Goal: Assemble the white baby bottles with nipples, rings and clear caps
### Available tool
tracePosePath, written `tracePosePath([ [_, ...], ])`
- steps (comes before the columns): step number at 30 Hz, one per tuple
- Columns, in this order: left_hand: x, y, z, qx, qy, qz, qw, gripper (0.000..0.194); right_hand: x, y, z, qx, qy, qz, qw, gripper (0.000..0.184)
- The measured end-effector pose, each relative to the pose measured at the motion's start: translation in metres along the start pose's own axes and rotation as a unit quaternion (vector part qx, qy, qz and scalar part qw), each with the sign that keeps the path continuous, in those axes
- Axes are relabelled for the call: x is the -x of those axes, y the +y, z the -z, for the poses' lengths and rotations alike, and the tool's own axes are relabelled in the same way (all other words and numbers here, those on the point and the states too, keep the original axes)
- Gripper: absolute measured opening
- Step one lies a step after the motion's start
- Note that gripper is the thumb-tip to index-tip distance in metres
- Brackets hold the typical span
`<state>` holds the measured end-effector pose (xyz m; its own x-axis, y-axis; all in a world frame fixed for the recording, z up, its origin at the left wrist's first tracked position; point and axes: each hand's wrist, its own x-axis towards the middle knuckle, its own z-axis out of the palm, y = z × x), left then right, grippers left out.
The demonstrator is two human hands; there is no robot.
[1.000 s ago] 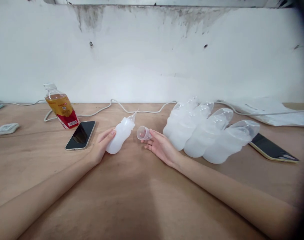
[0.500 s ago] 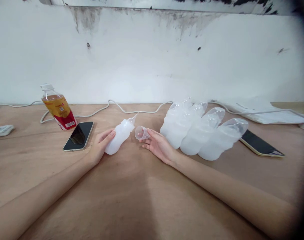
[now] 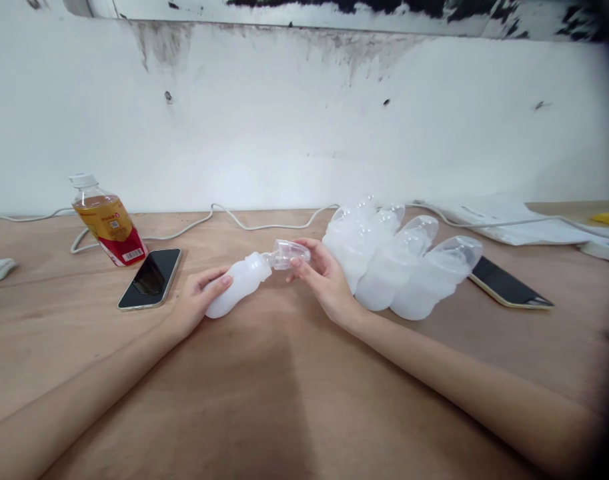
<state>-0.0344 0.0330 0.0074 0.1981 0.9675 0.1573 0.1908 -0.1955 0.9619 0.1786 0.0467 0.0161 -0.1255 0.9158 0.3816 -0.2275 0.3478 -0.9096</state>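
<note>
My left hand (image 3: 201, 295) is wrapped round a white squeeze bottle (image 3: 241, 283), tilted with its clear pointed nozzle toward the right. In my right hand (image 3: 325, 277) is a clear plastic cap (image 3: 289, 253), pinched by its closed end between thumb and fingers. The cap's open end faces the bottle, and the nozzle tip reaches into it; a gap remains between the cap's rim and the bottle's shoulder. Close beyond my right hand stand several capped white squeeze bottles (image 3: 418, 277), packed side by side and overlapping in view.
A drink bottle (image 3: 111, 223) stands at the left behind a phone (image 3: 151, 279). Another phone (image 3: 509, 283) lies right of the grouped bottles. A white cable (image 3: 264, 227) runs along the wall, past a white plastic bag (image 3: 504, 220). All rest on a wooden table (image 3: 224, 400).
My right hand has turned the cap to face the bottle and brought it over the nozzle tip. The left hand still holds the bottle, now tipped flatter. The whole view has shifted slightly.
</note>
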Motion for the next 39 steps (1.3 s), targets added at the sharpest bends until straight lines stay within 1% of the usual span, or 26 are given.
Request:
tracePosePath([
  [4,0.002,0.006,0.0,-0.068,-0.023,-0.025,0.997,0.04,0.0,-0.004,0.002,0.039,-0.053,0.019,0.998,0.03],
  [7,0.005,0.011,-0.001,-0.127,-0.036,-0.045,0.99,0.039,0.001,-0.009,0.004,0.066,-0.095,0.02,0.993,0.033],
  [11,0.008,0.014,-0.003,-0.175,-0.011,-0.071,0.982,0.04,0.0,-0.01,0.008,0.099,-0.125,0.0,0.987,0.036],
  [14,0.008,0.015,-0.003,-0.203,-0.015,-0.086,0.975,0.04,0.0,-0.007,0.009,0.097,-0.142,-0.011,0.985,0.038],
  [21,0.009,0.014,-0.005,-0.264,-0.013,-0.121,0.957,0.037,0.002,-0.003,0.007,0.085,-0.142,-0.021,0.986,0.039],
  [26,0.01,0.014,-0.006,-0.29,-0.015,-0.134,0.948,0.036,0.001,-0.004,0.006,0.079,-0.146,-0.036,0.986,0.036],
  [29,0.01,0.015,-0.007,-0.288,-0.012,-0.131,0.949,0.036,0.001,-0.004,0.005,0.079,-0.151,-0.038,0.985,0.034],
  [35,0.009,0.018,-0.006,-0.262,-0.035,-0.116,0.957,0.036,0.003,-0.003,0.007,0.077,-0.18,-0.025,0.98,0.036],
  [39,0.006,0.015,-0.004,-0.237,-0.054,-0.093,0.966,0.036,0.002,-0.005,0.002,0.096,-0.164,-0.009,0.982,0.034],
])
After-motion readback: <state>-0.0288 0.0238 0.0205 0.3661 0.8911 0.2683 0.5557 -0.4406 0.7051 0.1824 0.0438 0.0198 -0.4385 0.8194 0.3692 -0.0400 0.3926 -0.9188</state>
